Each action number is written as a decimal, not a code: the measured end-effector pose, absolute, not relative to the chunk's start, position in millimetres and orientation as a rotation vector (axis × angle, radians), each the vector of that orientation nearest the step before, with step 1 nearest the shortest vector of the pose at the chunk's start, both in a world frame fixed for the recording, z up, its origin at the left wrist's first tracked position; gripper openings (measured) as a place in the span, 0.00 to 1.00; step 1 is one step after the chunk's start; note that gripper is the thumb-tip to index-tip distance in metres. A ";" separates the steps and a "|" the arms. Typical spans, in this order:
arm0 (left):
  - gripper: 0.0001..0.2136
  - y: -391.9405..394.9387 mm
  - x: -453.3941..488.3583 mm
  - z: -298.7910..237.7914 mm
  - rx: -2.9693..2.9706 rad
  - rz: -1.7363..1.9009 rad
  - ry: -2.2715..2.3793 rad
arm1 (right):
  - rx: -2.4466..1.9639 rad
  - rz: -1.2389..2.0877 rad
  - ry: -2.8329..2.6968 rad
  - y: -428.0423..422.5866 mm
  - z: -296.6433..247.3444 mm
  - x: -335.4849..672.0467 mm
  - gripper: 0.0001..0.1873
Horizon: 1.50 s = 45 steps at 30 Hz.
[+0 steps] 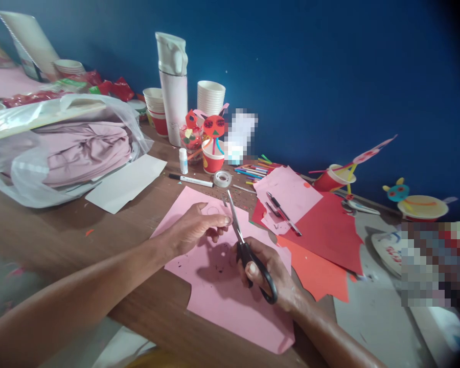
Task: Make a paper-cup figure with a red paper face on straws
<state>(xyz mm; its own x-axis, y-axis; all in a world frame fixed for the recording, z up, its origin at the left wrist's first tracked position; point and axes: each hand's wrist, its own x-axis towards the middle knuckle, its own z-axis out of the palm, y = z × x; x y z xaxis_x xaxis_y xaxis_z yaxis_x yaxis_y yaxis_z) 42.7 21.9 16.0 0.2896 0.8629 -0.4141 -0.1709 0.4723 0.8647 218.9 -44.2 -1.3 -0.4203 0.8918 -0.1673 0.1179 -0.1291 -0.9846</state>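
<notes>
Pink sheet (230, 301) lies flat on the counter (61, 225), directly in front of us, its near edge overhanging the counter's edge. We note the left hand (199, 225) pinching the sheet's far part beside a faint drawn circle. The right hand (270, 278) grips the scissors (246, 251), thumb and fingers through the black loops, and the blades point away toward that circle.

Assessment: in our judgement the cut goes best with short bites made deep in the blades, the left hand turning the paper rather than the scissors, and its fingertips held clear of the line. The sheet should be held taut near the blades so it does not buckle.

Count, as visible:
- scissors: one
- pink sheets: two, the second (287, 191) to the right with two pens (283, 212) lying on it
- red sheet (322, 230): one, with an orange sheet (322, 276) just beside it
- tape roll (223, 179): one
- marker (189, 180): one
- glue bottle (183, 160): one
- white sheet (126, 183): one, touching a plastic bag (61, 153)

Cup stacks by the wall are too crowded to count reliably.
</notes>
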 end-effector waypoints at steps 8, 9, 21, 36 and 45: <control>0.07 24.6 39.8 13.8 0.911 0.755 1.041 | -1.141 1.617 -1.520 -45.2 -7.4 223.0 0.23; 0.07 25.2 39.3 13.2 0.917 0.753 1.044 | -1.154 1.613 -1.525 -45.2 -7.0 223.3 0.23; 0.07 32.8 35.3 13.1 1.002 0.724 0.990 | -1.234 1.575 -1.536 -43.8 -1.6 222.1 0.26; 0.10 19.1 46.3 5.7 0.899 0.825 0.808 | -1.094 1.533 -1.405 -47.0 -13.0 213.5 0.23; 0.09 21.4 45.6 8.2 0.988 0.842 0.983 | -1.090 1.573 -1.414 -47.2 -11.9 211.8 0.25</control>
<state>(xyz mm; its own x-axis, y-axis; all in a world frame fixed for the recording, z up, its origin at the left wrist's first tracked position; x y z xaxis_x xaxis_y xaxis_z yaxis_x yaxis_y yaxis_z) 45.6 21.4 8.2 0.3318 0.9038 -0.2703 -0.1290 0.3273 0.9361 211.8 -47.2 -11.9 -0.3621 0.9255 -0.1114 0.0126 -0.1146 -0.9933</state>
